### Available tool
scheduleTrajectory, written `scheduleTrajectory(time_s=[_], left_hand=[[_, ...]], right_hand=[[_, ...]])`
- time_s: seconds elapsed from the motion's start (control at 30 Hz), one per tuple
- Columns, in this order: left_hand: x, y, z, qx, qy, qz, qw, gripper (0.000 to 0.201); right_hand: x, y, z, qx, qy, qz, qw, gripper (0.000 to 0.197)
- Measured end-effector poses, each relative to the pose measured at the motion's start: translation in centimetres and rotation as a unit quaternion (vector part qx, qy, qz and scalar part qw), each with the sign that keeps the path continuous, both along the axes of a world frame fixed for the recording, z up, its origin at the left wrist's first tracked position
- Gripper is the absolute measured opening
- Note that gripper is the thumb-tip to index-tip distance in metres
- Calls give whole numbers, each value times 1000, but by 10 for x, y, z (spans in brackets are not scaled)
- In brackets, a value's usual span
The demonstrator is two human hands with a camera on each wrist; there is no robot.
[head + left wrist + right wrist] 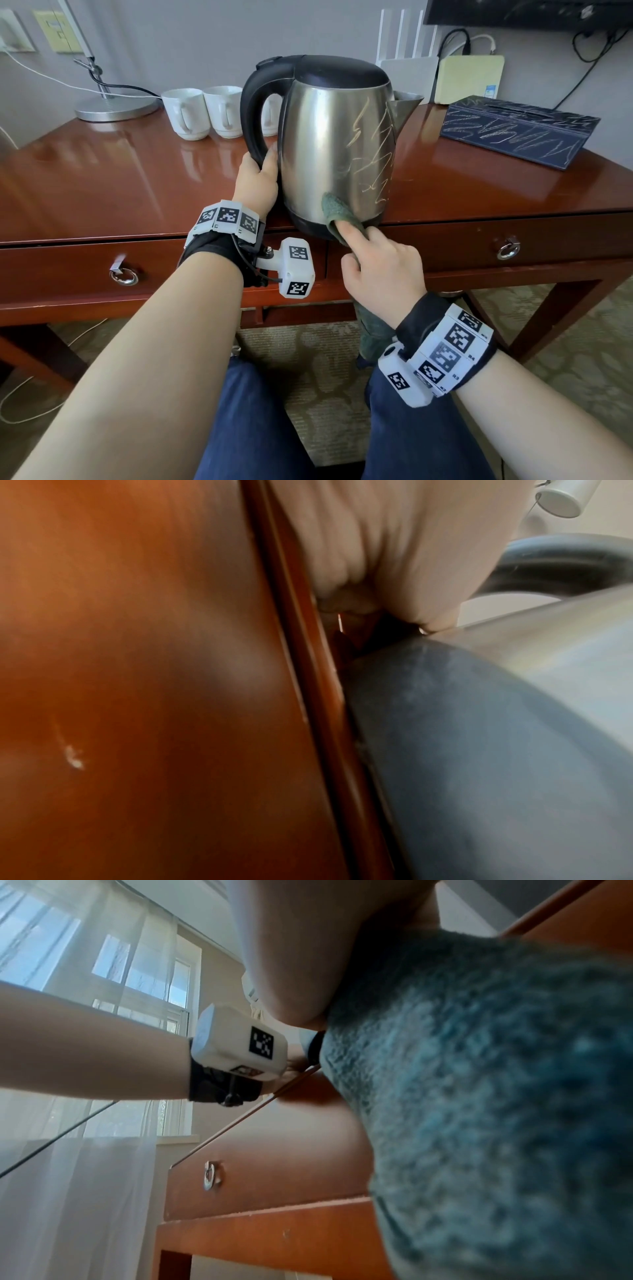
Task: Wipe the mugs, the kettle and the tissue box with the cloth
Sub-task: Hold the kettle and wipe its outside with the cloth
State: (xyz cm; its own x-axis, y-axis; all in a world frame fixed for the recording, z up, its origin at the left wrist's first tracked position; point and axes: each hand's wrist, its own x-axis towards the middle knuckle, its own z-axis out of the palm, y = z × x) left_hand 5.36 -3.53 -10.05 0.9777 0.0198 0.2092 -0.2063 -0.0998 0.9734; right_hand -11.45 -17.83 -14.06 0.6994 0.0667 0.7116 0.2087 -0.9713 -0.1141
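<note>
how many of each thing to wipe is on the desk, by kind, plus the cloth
mugs: 3, white, in a row behind the kettle: first mug, second mug, third mug partly hidden by the handle
kettle: 1
tissue box: 1
cloth: 1
total: 6

A glossy wooden desk (102,178) carries mugs (202,111), kettle (335,144), tissue box (517,132) and lamp base (116,108).
</note>
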Motion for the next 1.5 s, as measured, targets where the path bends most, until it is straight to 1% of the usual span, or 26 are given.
scheduleTrajectory(time_s=[0.07,0.17,0.3,0.4,0.5,0.63,0.77,0.9,1.0,1.13,1.27,1.33,1.4,1.5], left_hand=[[0,0,0,-4,-1,-4,1000,45],[-1,0,0,0,-1,-1,1000,42],[0,0,-1,-9,-2,-1,1000,44],[0,0,-1,-8,-1,1,1000,46],[0,-1,-1,-4,-1,4,1000,44],[0,0,-1,-8,-1,-2,1000,49],[0,1,0,3,-5,-7,1000,57],[1,2,0,17,-3,-4,1000,56],[1,2,0,16,0,-3,1000,54],[2,1,-1,8,-3,0,1000,51],[1,1,-1,-2,-4,-6,1000,54],[1,1,-1,7,-10,-4,1000,51],[2,2,-1,13,-11,-4,1000,50],[3,3,0,20,-11,-4,1000,55]], right_hand=[[1,-3,9,12,-9,-12,1000,49],[1,-6,16,45,-12,-34,998,51],[-3,-5,7,67,0,-37,997,58],[-6,-2,0,70,18,-38,997,55],[-6,1,-5,59,25,-31,997,54],[-4,5,-6,40,17,-15,999,51],[0,5,9,22,-1,-3,1000,52],[2,1,32,15,-22,-22,999,56],[1,-3,39,34,-22,-35,999,58],[-4,-2,26,44,5,-32,998,57],[-8,7,9,25,38,-11,999,55],[-7,9,8,23,39,2,999,55],[-5,10,16,22,28,4,999,56],[0,9,35,18,-2,-8,1000,58]])
